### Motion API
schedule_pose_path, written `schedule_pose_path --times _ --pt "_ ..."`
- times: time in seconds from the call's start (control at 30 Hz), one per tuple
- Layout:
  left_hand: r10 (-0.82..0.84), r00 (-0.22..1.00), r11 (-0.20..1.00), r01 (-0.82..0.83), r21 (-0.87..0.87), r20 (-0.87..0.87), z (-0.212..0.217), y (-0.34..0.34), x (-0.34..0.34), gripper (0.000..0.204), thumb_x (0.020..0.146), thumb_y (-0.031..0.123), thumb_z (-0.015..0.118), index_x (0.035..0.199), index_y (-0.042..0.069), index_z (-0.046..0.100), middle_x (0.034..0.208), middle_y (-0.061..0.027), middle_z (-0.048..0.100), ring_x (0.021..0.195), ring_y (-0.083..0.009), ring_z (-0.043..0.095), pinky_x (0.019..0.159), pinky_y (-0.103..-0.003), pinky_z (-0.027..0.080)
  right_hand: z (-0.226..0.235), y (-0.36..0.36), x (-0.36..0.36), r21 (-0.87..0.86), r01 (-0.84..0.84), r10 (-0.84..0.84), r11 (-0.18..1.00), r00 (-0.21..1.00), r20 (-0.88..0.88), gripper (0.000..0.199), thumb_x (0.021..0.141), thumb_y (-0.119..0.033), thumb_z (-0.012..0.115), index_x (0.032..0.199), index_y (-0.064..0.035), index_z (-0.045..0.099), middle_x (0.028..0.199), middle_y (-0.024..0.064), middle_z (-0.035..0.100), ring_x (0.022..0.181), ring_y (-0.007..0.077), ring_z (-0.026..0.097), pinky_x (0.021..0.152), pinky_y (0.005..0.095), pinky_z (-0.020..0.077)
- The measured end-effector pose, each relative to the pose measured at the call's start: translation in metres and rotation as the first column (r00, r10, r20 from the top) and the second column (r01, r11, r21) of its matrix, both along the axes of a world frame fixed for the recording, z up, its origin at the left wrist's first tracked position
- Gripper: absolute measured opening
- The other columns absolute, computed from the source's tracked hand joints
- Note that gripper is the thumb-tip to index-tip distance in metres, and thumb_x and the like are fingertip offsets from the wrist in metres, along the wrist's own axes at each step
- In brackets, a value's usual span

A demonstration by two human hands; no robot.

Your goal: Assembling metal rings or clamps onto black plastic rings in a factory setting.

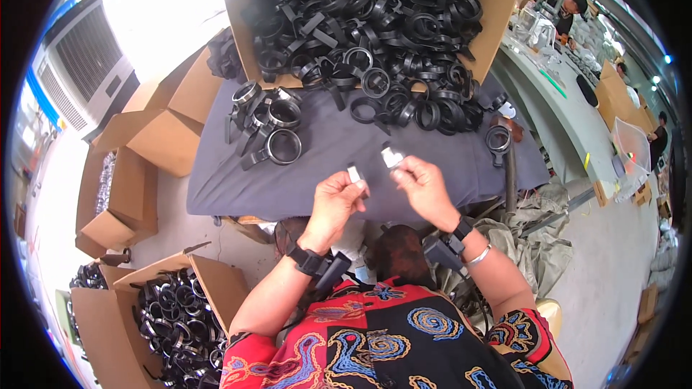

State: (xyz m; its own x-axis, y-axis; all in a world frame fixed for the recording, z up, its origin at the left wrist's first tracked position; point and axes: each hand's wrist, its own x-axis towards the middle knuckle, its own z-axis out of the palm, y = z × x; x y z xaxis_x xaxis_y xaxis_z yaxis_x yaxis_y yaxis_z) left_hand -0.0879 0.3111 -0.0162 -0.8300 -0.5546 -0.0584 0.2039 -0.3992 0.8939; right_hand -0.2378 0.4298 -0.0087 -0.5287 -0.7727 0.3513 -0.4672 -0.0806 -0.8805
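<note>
Hands (335,202) (425,186), small white pieces (354,173) (391,158), brown carton (497,0)

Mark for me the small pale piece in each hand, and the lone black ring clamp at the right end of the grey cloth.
Left hand's pale piece (354,173): head view, its top above the fingers.
Right hand's pale piece (391,156): head view, its middle.
Lone black ring clamp (498,137): head view, on the ring's rim.

Small pale clip (354,173), another (391,157), possibly metal, upright above grey cloth
</note>
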Motion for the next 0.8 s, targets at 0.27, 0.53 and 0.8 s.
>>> schedule_pose_path --times 0.27,0.53,0.8 --pt "0.347 0.934 0.294 -0.020 -0.956 0.088 -0.002 -0.016 0.022 0.012 0.077 0.007 0.066 0.074 0.001 0.056 0.068 -0.0134 0.060 0.060 -0.0297 0.059 0.054 -0.037 0.046 0.001 0.021 -0.075 0.222 0.544 -0.079 0.809 0.474 -0.877 0.008 0.079 -0.009 0.060 0.086 -0.0033 0.059 0.088 0.0155 0.060 0.087 0.0330 0.058 0.073 0.0425 0.0489" --pt "0.381 0.924 -0.159 0.104 -0.982 0.036 -0.017 -0.019 0.004 0.012 0.068 0.009 0.068 0.070 0.006 0.057 0.070 -0.0099 0.054 0.068 -0.0293 0.058 0.059 -0.040 0.048 0.017 -0.063 -0.108 0.206 0.476 -0.066 0.855 0.494 -0.867 0.018 0.084 -0.013 0.056 0.099 -0.0036 0.061 0.090 0.0170 0.058 0.080 0.0353 0.060 0.072 0.0433 0.0497" --pt "0.346 0.938 -0.223 0.103 -0.969 0.020 -0.022 -0.032 -0.004 0.016 0.063 0.005 0.070 0.070 0.006 0.056 0.076 -0.0117 0.055 0.075 -0.0318 0.055 0.065 -0.042 0.047 0.046 -0.067 -0.128 -0.092 0.333 -0.176 0.939 0.231 -0.957 0.012 0.079 -0.011 0.054 0.081 -0.0002 0.059 0.083 0.0154 0.055 0.080 0.0320 0.058 0.065 0.0413 0.0514"
